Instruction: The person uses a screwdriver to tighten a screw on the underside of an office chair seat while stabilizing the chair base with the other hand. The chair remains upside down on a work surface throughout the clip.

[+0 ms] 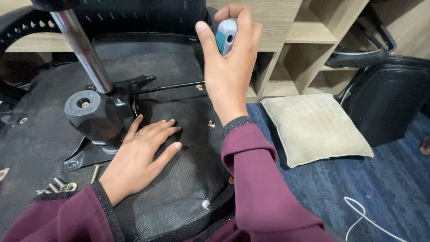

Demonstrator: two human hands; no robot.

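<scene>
An office chair lies upside down, its black seat underside (170, 76) facing me. My left hand (143, 152) rests flat on it, fingers apart, beside the black metal mechanism plate (101, 118) and chrome gas cylinder (83, 49). My right hand (228, 62) is raised above the seat, closed around the teal and white handle of a screwdriver (226, 36); the shaft is hidden behind my hand. A small screw (210, 123) stands in the seat below that hand.
Several loose bolts (62, 184) lie on the seat at lower left. A beige cushion (313, 127) sits on the blue carpet (380, 188) near a wooden shelf unit (309, 45). A black chair back with armrest (385, 89) leans at right. A white cable (363, 217) trails nearby.
</scene>
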